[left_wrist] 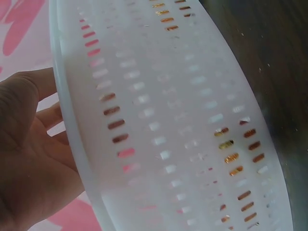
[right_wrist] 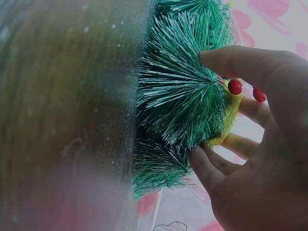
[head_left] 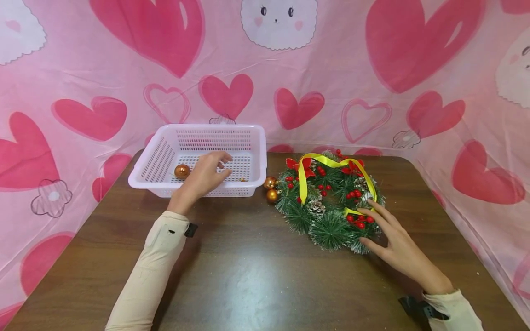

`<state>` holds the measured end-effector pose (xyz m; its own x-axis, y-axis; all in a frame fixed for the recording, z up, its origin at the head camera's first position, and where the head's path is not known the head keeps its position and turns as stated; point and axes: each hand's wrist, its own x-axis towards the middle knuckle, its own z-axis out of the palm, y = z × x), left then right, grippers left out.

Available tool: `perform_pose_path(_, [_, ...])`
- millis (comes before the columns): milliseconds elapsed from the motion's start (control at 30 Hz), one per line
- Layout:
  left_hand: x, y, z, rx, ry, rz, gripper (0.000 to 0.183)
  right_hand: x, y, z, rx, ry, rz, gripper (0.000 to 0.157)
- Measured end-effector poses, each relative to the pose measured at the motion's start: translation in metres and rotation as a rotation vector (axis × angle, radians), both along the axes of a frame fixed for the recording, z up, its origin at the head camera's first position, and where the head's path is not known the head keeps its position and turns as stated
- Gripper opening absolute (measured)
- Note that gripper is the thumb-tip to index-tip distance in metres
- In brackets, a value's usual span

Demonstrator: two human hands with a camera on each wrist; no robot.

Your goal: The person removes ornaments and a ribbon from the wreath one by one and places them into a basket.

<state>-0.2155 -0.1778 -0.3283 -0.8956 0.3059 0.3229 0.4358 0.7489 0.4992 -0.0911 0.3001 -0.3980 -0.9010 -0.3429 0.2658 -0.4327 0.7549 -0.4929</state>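
My left hand hovers over the white plastic basket, its fingers loosely bent and nothing visible in them. In the left wrist view, the basket's slotted wall hides part of that hand. A copper-coloured bauble lies inside the basket. To the right, a green wreath carries red berries, pine cones and a yellow ribbon. My right hand rests at its right side, fingers spread. The right wrist view shows the thumb and a fingertip at the green needles.
Two gold baubles sit between basket and wreath. Tiny gold bits are on the basket floor. A brown wooden table carries everything. Pink cloth with hearts hangs behind and along both sides.
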Motion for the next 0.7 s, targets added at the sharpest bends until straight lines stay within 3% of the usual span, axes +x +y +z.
perform_pose_path(200, [0.005, 0.013, 0.002, 0.005, 0.027, -0.046, 0.029, 0.0, 0.0, 0.0, 0.001, -0.007, -0.004, 0.074])
perform_pose_path(467, [0.02, 0.037, 0.01, 0.007, 0.131, -0.137, 0.027, -0.001, 0.0, 0.0, 0.006, 0.002, -0.004, 0.074])
perform_pose_path(700, [0.034, 0.061, 0.012, -0.014, 0.147, -0.237, 0.022, 0.0, 0.0, 0.0, 0.006, 0.015, -0.002, 0.073])
